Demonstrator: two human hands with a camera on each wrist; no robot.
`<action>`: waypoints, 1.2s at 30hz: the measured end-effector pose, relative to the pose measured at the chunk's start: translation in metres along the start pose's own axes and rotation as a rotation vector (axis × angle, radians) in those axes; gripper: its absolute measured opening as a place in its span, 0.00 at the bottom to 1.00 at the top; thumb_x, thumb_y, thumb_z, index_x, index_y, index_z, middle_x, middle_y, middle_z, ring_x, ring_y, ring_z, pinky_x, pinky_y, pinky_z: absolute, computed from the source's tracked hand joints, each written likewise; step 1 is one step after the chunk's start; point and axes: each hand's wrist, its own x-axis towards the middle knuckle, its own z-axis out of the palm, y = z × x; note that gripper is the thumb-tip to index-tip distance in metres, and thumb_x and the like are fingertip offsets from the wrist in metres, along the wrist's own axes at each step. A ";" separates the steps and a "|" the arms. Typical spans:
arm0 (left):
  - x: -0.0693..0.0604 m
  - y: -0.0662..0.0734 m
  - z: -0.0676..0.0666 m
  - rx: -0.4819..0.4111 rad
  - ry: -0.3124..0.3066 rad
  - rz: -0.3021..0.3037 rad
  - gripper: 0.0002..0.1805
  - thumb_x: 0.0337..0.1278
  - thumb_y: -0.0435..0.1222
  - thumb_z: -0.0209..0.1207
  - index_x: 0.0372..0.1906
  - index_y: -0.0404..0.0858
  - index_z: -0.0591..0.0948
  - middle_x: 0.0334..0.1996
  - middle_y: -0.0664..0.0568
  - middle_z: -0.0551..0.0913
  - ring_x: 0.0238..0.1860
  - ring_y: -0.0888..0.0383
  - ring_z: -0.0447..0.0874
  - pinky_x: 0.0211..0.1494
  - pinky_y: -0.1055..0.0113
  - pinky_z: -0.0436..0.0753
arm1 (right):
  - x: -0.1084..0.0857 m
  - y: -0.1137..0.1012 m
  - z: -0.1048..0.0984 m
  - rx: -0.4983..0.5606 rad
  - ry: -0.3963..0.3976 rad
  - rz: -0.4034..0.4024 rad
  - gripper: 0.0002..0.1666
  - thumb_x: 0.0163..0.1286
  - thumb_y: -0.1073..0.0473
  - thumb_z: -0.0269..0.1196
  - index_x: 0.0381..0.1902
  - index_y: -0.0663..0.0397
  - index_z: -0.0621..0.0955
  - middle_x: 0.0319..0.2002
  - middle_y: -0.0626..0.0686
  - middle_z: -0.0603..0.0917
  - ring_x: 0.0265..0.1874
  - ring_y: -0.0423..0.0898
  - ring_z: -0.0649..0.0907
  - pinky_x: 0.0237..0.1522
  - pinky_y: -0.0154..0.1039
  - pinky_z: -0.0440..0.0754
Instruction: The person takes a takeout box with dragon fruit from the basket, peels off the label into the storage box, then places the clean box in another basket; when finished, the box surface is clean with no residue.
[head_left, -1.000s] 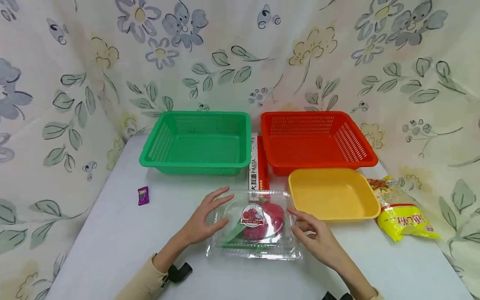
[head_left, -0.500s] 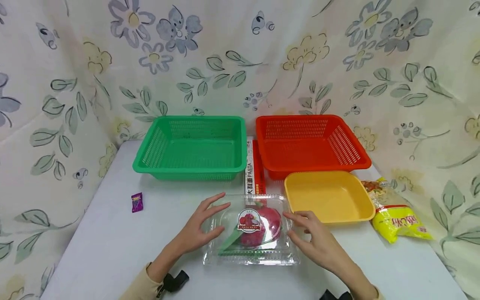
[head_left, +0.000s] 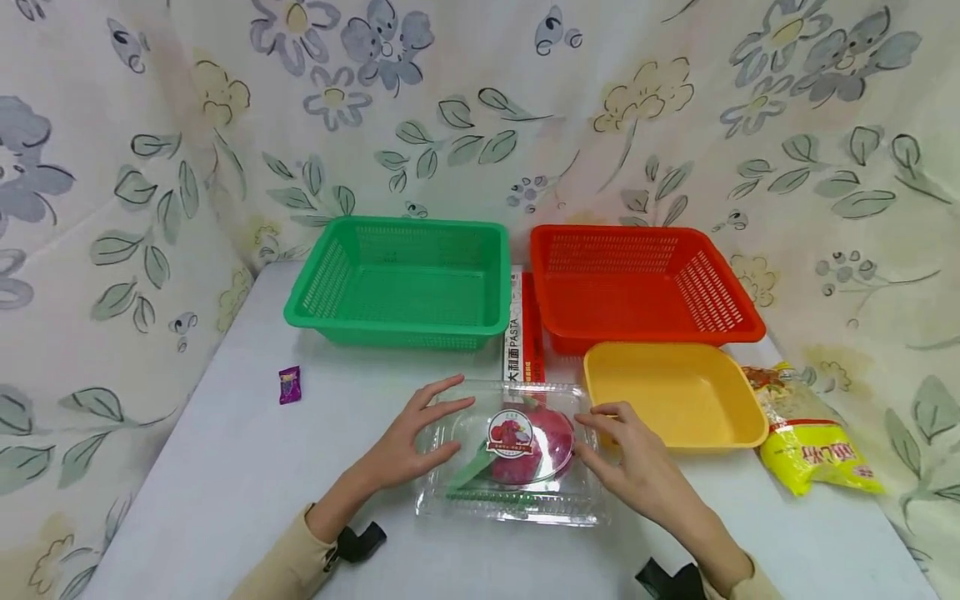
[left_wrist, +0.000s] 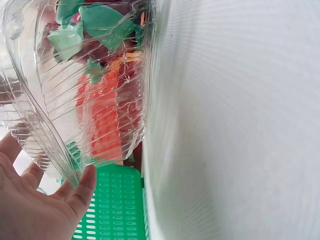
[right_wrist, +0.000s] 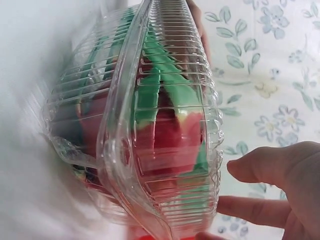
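A clear plastic clamshell box (head_left: 517,510) lies on the white table, lid down, with a round fruit sticker (head_left: 510,433) on top. Through the lid show red-pink, round pieces with green parts (head_left: 553,442); their exact kind I cannot tell. My left hand (head_left: 401,446) lies along the box's left side, fingers spread; in the left wrist view its thumb is by the rim and its other fingers are partly behind the plastic. At the right side is my right hand (head_left: 645,471). In the right wrist view its thumb (right_wrist: 250,165) stands apart from the lid, while a fingertip meets the lid's edge.
Behind the box stand a green basket (head_left: 397,335) and a red basket (head_left: 645,335), with a pasta pack (head_left: 523,333) between them. A yellow tray (head_left: 675,400) and a yellow food bag (head_left: 817,446) are at right. A small purple packet (head_left: 289,385) lies at left.
The head view has shifted slightly. Both hands stay beside the box, which keeps its place on the table; the right hand's fingers have moved a little over the box's right edge.
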 end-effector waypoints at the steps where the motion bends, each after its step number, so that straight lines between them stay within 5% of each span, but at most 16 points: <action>1: 0.001 0.000 0.000 0.000 -0.002 -0.001 0.33 0.54 0.32 0.67 0.68 0.45 0.75 0.74 0.47 0.61 0.73 0.49 0.56 0.64 0.36 0.65 | 0.001 0.000 -0.001 -0.006 0.013 -0.008 0.20 0.59 0.58 0.73 0.50 0.58 0.85 0.49 0.56 0.78 0.44 0.53 0.81 0.44 0.49 0.84; 12: 0.003 0.002 -0.002 0.010 -0.017 -0.030 0.31 0.55 0.33 0.66 0.67 0.44 0.75 0.74 0.47 0.60 0.73 0.50 0.55 0.65 0.37 0.65 | 0.020 -0.006 0.000 -0.179 0.065 -0.088 0.20 0.57 0.59 0.73 0.47 0.60 0.86 0.46 0.59 0.79 0.41 0.52 0.78 0.37 0.46 0.83; 19: 0.003 0.004 -0.003 -0.009 -0.029 -0.030 0.31 0.56 0.31 0.66 0.67 0.42 0.75 0.74 0.45 0.59 0.74 0.49 0.54 0.65 0.37 0.65 | 0.032 -0.011 -0.001 -0.172 0.045 -0.140 0.22 0.58 0.57 0.73 0.50 0.60 0.85 0.48 0.61 0.80 0.44 0.54 0.78 0.41 0.49 0.83; 28: 0.002 0.006 -0.002 0.009 -0.047 -0.038 0.31 0.56 0.33 0.66 0.67 0.42 0.75 0.75 0.50 0.57 0.73 0.49 0.55 0.65 0.37 0.66 | 0.038 -0.018 0.004 -0.067 -0.019 -0.130 0.27 0.59 0.58 0.73 0.57 0.58 0.82 0.45 0.55 0.78 0.36 0.48 0.79 0.34 0.36 0.82; 36: 0.002 0.004 -0.002 0.018 -0.044 -0.035 0.28 0.59 0.37 0.64 0.66 0.42 0.76 0.75 0.50 0.58 0.74 0.48 0.54 0.65 0.36 0.64 | 0.044 -0.026 0.012 -0.076 -0.118 -0.127 0.19 0.60 0.56 0.72 0.49 0.56 0.85 0.35 0.52 0.76 0.27 0.42 0.72 0.23 0.31 0.73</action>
